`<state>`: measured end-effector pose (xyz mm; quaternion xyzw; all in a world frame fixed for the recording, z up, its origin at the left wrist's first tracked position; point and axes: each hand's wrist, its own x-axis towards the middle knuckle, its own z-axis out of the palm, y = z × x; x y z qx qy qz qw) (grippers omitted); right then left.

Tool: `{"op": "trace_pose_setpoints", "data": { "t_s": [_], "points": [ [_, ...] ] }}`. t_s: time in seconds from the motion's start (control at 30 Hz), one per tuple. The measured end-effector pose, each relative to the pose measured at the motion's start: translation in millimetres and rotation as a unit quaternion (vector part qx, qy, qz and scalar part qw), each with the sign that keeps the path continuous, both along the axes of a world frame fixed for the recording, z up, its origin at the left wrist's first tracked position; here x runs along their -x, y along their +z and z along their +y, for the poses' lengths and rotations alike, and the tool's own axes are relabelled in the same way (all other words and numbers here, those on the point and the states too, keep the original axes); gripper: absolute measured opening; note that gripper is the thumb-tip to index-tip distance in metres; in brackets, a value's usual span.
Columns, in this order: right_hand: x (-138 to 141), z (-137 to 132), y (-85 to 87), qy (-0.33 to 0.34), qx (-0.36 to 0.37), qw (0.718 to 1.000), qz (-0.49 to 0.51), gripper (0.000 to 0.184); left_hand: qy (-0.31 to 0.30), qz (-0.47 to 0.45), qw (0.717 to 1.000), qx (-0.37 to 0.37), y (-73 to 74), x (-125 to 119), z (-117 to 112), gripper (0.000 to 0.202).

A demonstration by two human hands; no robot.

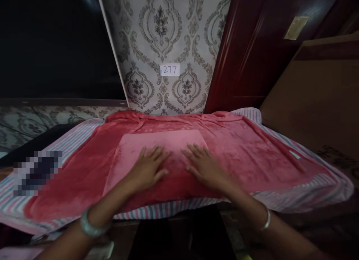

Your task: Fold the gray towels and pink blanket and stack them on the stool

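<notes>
A red plush blanket point(81, 166) lies spread over a striped cloth point(157, 210) on a table-like surface. On the blanket's middle is a flat rectangular piece of lighter pink plush cloth point(129, 144); whether it is separate or part of the blanket I cannot tell. My left hand point(151, 164) rests palm down on this pink cloth, fingers spread. Palm down near the cloth's right edge lies my right hand point(204, 166), its fingers also apart. Neither hand grips anything. Each wrist wears a bangle.
At the back left stands a large dark television screen point(53, 43). Patterned wallpaper carries a paper label point(169, 69) reading 277. To the right are a dark red door point(246, 46) and a big cardboard box point(316, 91). A blurred-out object sits at far left.
</notes>
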<state>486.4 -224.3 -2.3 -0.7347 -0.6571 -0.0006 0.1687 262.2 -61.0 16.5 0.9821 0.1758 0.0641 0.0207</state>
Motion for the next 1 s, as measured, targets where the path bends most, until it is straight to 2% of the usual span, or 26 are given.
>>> {"op": "trace_pose_setpoints", "data": {
  "t_s": [0.1, 0.17, 0.23, 0.47, 0.6, 0.7, 0.8, 0.87, 0.93, 1.0],
  "points": [
    [21.3, -21.6, -23.5, -0.002, 0.016, 1.000, -0.013, 0.061, -0.031, -0.021, 0.999, -0.007, -30.1, 10.1, -25.2, 0.066],
    [25.4, -26.0, -35.4, -0.019, 0.015, 1.000, -0.020, 0.062, -0.025, -0.038, 0.999, -0.022, -46.2, 14.0, -26.6, 0.065],
    [24.8, -25.9, -40.6, -0.028, 0.005, 0.999, -0.023, 0.063, -0.028, -0.047, 0.998, -0.033, -54.4, 14.7, -22.2, 0.065],
    [15.8, -27.1, -39.8, -0.025, -0.017, 0.999, -0.023, 0.060, -0.018, -0.050, 0.998, -0.045, -49.9, 11.5, -17.3, 0.065],
    [-1.3, -52.9, -54.6, -0.086, -0.083, 0.993, 0.021, 0.055, 0.022, -0.047, 0.997, -0.055, -45.6, 34.3, -14.6, 0.061],
    [-14.6, -87.9, -70.3, -0.160, -0.197, 0.960, 0.116, 0.052, 0.084, -0.101, 0.990, -0.056, -43.9, 70.0, -8.6, 0.056],
    [-17.6, -118.6, -80.1, -0.236, -0.273, 0.898, 0.253, 0.046, 0.181, -0.194, 0.964, -0.011, -44.1, 107.1, -5.2, 0.061],
    [-13.7, -128.2, -81.1, -0.252, -0.276, 0.858, 0.352, 0.041, 0.275, -0.235, 0.932, 0.033, -44.9, 124.8, -6.5, 0.069],
    [-8.0, -128.3, -79.2, -0.245, -0.262, 0.824, 0.439, 0.041, 0.377, -0.252, 0.887, 0.089, -45.8, 135.0, -10.8, 0.076],
    [-3.5, -123.1, -76.2, -0.234, -0.234, 0.798, 0.504, 0.044, 0.453, -0.259, 0.840, 0.150, -46.1, 139.6, -17.3, 0.077]
  ]
}}
